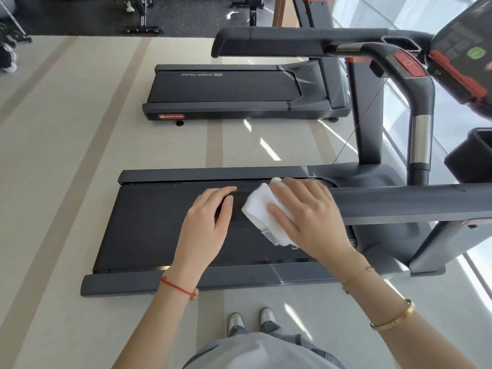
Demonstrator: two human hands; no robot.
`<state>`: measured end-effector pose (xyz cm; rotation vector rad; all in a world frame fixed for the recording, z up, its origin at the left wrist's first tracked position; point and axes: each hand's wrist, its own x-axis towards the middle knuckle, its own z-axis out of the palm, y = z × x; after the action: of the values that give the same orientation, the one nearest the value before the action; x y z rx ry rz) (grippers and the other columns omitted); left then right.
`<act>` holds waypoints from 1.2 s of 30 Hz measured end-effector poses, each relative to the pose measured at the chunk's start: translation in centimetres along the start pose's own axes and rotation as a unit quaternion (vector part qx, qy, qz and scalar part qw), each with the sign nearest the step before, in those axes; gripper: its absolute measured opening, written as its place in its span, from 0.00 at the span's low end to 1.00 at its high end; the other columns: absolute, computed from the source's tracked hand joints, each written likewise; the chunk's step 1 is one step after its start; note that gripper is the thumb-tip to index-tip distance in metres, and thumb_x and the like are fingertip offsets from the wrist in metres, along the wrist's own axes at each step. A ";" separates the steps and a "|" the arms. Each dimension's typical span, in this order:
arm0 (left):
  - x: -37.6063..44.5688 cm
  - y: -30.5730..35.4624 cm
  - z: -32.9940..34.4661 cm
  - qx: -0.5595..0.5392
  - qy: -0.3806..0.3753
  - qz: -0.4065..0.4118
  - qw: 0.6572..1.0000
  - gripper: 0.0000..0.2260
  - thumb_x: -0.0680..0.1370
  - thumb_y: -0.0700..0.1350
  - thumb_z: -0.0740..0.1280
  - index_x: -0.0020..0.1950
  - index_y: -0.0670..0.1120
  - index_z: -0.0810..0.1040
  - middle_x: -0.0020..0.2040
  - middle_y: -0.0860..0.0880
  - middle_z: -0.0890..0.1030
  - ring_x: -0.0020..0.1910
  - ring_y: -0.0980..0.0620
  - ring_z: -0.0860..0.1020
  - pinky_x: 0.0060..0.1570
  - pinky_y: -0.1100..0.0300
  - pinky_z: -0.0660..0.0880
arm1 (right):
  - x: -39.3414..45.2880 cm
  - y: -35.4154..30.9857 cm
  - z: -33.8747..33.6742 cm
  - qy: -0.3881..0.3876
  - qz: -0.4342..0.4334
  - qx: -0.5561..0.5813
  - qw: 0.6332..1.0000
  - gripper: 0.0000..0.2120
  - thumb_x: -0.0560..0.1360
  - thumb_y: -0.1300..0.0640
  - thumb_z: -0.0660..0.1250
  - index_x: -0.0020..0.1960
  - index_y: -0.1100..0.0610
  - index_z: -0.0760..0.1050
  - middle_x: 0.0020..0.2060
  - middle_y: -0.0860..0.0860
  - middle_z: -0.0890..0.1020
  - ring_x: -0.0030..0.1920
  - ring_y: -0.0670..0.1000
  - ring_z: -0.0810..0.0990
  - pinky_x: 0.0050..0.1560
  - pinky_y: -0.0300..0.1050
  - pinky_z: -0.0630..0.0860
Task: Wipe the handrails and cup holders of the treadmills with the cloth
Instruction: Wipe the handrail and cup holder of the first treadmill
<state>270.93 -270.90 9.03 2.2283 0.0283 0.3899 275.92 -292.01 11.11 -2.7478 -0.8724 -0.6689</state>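
Note:
A dark grey handrail (pixel 399 206) of the near treadmill runs from the right edge toward the middle. My right hand (pixel 308 214) presses a folded white cloth (pixel 259 209) around the rail's free end, thumb under it. My left hand (pixel 207 222) grips the rail's very tip just left of the cloth, fingers curled over it. The far handrail (pixel 292 42) of the same machine lies higher in view. A black cup holder (pixel 476 155) sits at the right edge beside the console (pixel 463 62).
The near treadmill's belt (pixel 159 222) lies below my hands. A second treadmill (pixel 239 91) stands beyond it on the beige striped floor. My feet (pixel 253 320) are beside the near deck. Other gym machines (pixel 141 14) stand at the top left. Windows line the right.

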 end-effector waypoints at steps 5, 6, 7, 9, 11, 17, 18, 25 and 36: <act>0.0 0.2 -0.1 0.002 -0.001 0.001 1.000 0.13 0.83 0.48 0.58 0.64 0.50 0.78 0.59 0.58 0.78 0.57 0.57 0.77 0.58 0.55 0.75 | 0.6 2.7 -0.8 0.021 0.161 -0.038 0.986 0.17 0.78 0.53 0.59 0.31 0.56 0.70 0.27 0.51 0.73 0.32 0.56 0.68 0.39 0.53 0.70; 0.0 0.2 -0.1 0.003 -0.002 0.001 1.000 0.13 0.83 0.48 0.58 0.64 0.51 0.78 0.58 0.59 0.78 0.55 0.56 0.78 0.57 0.54 0.76 | 1.2 2.3 -0.8 0.004 0.158 -0.044 0.986 0.19 0.78 0.53 0.58 0.30 0.56 0.69 0.26 0.51 0.72 0.31 0.56 0.67 0.38 0.53 0.70; 0.0 0.1 -0.1 0.004 -0.003 0.001 1.000 0.13 0.83 0.48 0.58 0.64 0.51 0.78 0.58 0.59 0.78 0.54 0.56 0.78 0.56 0.54 0.76 | 1.7 1.5 -0.7 -0.015 0.137 -0.048 0.989 0.19 0.79 0.52 0.56 0.30 0.55 0.70 0.27 0.51 0.72 0.31 0.55 0.68 0.38 0.53 0.70; 0.1 0.1 -0.1 0.005 -0.006 0.003 1.000 0.13 0.83 0.47 0.58 0.64 0.51 0.78 0.58 0.59 0.78 0.54 0.56 0.78 0.56 0.53 0.76 | 2.2 -0.6 0.1 -0.030 0.076 -0.032 0.996 0.19 0.80 0.50 0.54 0.37 0.54 0.76 0.30 0.50 0.76 0.32 0.55 0.70 0.40 0.52 0.70; 0.1 0.1 -0.1 0.003 -0.008 0.005 1.000 0.13 0.83 0.46 0.58 0.63 0.51 0.78 0.57 0.58 0.78 0.57 0.56 0.77 0.57 0.53 0.76 | 2.0 -1.8 0.6 -0.004 0.036 0.000 0.999 0.16 0.80 0.49 0.55 0.44 0.54 0.78 0.35 0.50 0.78 0.36 0.56 0.72 0.43 0.51 0.70; 0.0 0.2 -0.2 0.013 -0.007 0.001 1.000 0.13 0.83 0.48 0.58 0.65 0.52 0.77 0.59 0.58 0.78 0.47 0.57 0.76 0.54 0.57 0.76 | 0.3 3.1 -0.8 0.017 0.100 -0.032 0.994 0.17 0.79 0.51 0.56 0.35 0.55 0.74 0.30 0.51 0.74 0.33 0.56 0.71 0.39 0.52 0.70; 0.0 0.3 -0.2 0.014 -0.006 0.001 1.000 0.13 0.83 0.48 0.58 0.65 0.52 0.77 0.58 0.58 0.78 0.44 0.57 0.74 0.52 0.58 0.76 | 0.7 3.5 -1.0 0.013 0.137 -0.039 0.990 0.18 0.78 0.53 0.58 0.30 0.56 0.70 0.26 0.51 0.71 0.30 0.56 0.68 0.37 0.53 0.69; 0.0 0.5 -0.1 0.006 -0.003 0.005 1.000 0.13 0.83 0.46 0.58 0.64 0.49 0.78 0.58 0.56 0.78 0.56 0.55 0.77 0.58 0.54 0.75 | 1.9 -1.5 0.5 -0.013 0.013 -0.014 1.000 0.17 0.81 0.49 0.54 0.47 0.54 0.79 0.38 0.50 0.79 0.37 0.56 0.74 0.44 0.51 0.71; 0.0 0.3 0.0 0.004 -0.004 0.004 1.000 0.13 0.83 0.46 0.58 0.64 0.50 0.77 0.58 0.59 0.78 0.55 0.57 0.77 0.58 0.56 0.75 | 3.3 -0.5 -0.3 -0.089 0.058 -0.042 0.993 0.20 0.80 0.50 0.51 0.33 0.54 0.70 0.27 0.50 0.72 0.30 0.54 0.70 0.38 0.52 0.71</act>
<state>270.87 -271.05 9.26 2.2391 0.0163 0.3848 277.88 -290.03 12.93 -2.9428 -0.7263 -0.4566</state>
